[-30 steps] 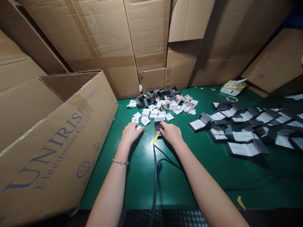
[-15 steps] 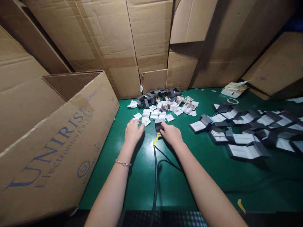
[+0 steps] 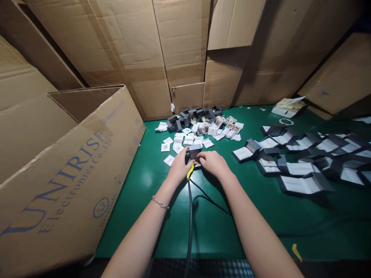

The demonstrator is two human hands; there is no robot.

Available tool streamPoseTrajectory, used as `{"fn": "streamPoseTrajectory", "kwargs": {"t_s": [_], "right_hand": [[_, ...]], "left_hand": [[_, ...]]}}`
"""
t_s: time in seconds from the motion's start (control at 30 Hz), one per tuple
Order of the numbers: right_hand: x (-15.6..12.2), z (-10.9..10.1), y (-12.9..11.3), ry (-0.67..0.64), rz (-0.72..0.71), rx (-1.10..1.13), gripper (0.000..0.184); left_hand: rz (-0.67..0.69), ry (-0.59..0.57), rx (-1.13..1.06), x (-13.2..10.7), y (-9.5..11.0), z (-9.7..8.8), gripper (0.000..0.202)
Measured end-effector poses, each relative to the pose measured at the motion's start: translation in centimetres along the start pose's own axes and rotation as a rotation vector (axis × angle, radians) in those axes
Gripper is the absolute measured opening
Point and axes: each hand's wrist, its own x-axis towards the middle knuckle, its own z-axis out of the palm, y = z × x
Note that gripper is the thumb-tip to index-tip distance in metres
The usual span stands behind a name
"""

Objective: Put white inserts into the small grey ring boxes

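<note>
Several tall cardboard boxes (image 3: 130, 46) stand along the far edge of the green table (image 3: 220, 239). At the left, a large open carton (image 3: 69, 181) carries blue print: "UNIRISE", and under it "Electronics Co.,Ltd". Near its upper corner a smaller line begins "Shipp", the rest blurred; lower down sits a round emblem, its caption too soft to read surely. On the right lies a cluster of open dark cases (image 3: 308, 181) with white linings. A heap of small dark boxes (image 3: 185, 119) stands at the back, white inserts (image 3: 188, 142) before it.

The left hand (image 3: 179, 166) has its fingertips against the left side of a small dark box (image 3: 195, 152) at table centre; whether they grip it, I cannot tell. The right hand (image 3: 213, 162) is closed narrowly on the box's right side. Below runs a black cable (image 3: 190, 216); a chain bracelet (image 3: 160, 202) circles the left wrist, and a yellow strip (image 3: 190, 172) shows just beside the left thumb.
</note>
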Motion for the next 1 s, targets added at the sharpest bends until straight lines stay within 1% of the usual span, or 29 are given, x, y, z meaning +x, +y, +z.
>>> {"fn": "streamPoseTrajectory", "kwargs": {"t_s": [0.27,0.5,0.7,0.87,1.0], "right_hand": [[-0.03,0.27,-0.37,0.008,-0.024,-0.025,0.036],[0.00,0.41,-0.34,-0.008,-0.012,-0.051,0.035],[0.02,0.45,-0.39,-0.042,0.015,-0.065,0.033],[0.09,0.66,-0.35,-0.044,0.030,-0.086,0.033],[0.20,0.71,-0.37,-0.071,0.066,-0.065,0.033]], "left_hand": [[0.013,-0.038,-0.022,0.22,-0.55,0.35,0.057],[0.011,-0.040,-0.017,0.31,-0.72,0.40,0.056],[0.008,-0.044,-0.008,0.31,-0.74,0.41,0.056],[0.019,-0.038,-0.005,0.37,-0.89,0.50,0.056],[0.019,-0.031,0.005,0.42,-1.04,0.53,0.057]]}}
